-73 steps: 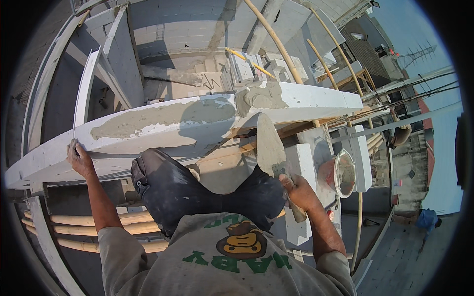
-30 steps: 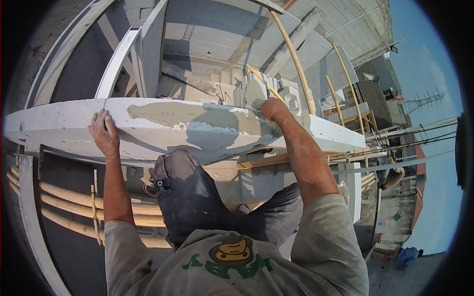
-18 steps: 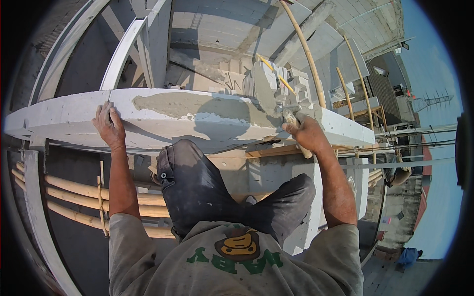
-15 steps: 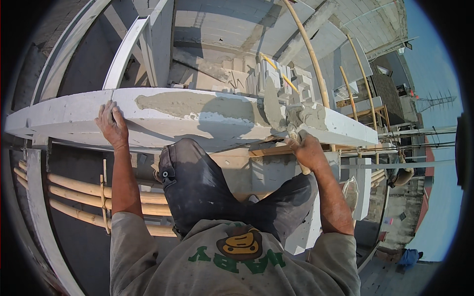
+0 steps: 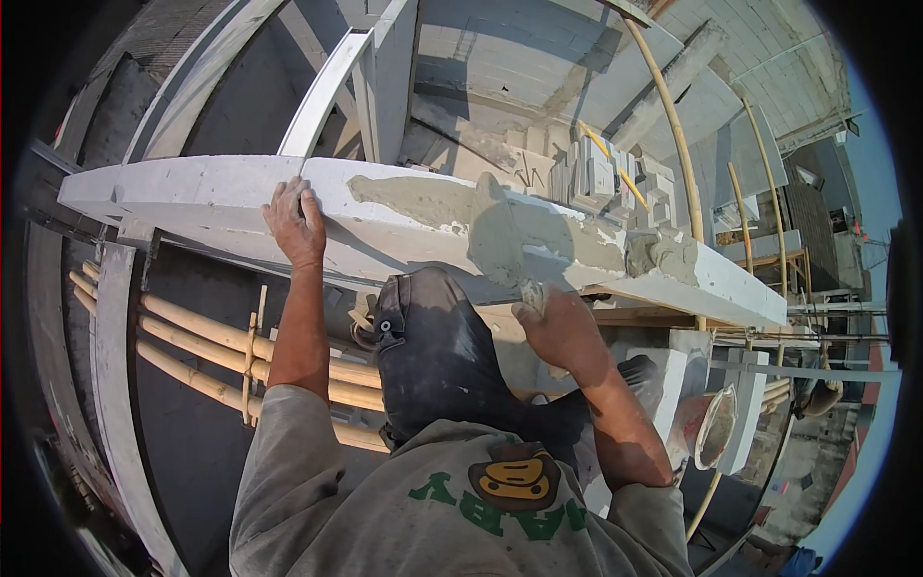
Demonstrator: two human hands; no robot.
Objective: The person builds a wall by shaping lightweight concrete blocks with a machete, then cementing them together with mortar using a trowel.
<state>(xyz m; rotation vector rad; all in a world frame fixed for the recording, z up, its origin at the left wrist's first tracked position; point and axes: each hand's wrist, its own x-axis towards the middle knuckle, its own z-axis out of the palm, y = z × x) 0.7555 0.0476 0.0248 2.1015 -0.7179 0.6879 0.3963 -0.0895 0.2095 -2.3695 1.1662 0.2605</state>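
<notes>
Wet grey mortar [image 5: 452, 207] lies spread along the top of the white concrete ledge [image 5: 192, 188], with a thicker lump at the ledge's right end. Right hand [image 5: 558, 327], just below the ledge front under the mortar patch, has its grip closed on a trowel [image 5: 500, 245]; blade rests against the mortar. Left hand [image 5: 296, 223] lies flat on the ledge left of the mortar, fingers spread over the edge. Bamboo poles [image 5: 202, 351] run below the ledge. A bucket [image 5: 713, 428] sits below the ledge's right end; contents unclear.
</notes>
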